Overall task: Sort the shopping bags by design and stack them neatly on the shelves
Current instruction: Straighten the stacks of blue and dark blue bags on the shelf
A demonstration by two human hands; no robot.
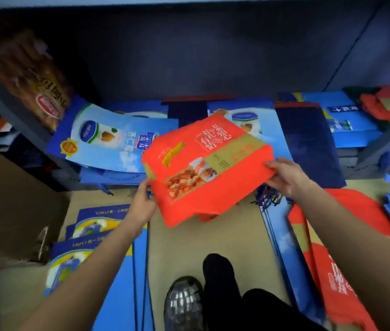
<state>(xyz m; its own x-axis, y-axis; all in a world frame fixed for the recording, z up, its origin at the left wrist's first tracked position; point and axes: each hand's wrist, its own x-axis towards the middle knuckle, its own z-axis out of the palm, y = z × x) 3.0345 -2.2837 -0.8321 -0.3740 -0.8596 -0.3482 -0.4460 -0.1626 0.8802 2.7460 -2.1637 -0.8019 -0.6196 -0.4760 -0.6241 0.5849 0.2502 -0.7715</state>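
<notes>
A flat red shopping bag (207, 168) with a gold band and a food picture is held level in the air in front of the low shelf. My left hand (142, 203) pinches its near left corner. My right hand (287, 174) grips its right edge, thumb on top. On the shelf behind lie light-blue bags with a can picture (115, 139), dark navy bags (306, 142) and more blue bags (347, 120). Red bags (387, 103) are piled at the far right of the shelf.
On the floor lie blue bags with yellow print (98, 249) at the left, and blue-and-red bags (327, 266) at the right. A brown cardboard box (5, 211) stands at the left. A brown bag (36, 80) leans on the shelf post. My shoe (184, 302) stands on the bare tan floor.
</notes>
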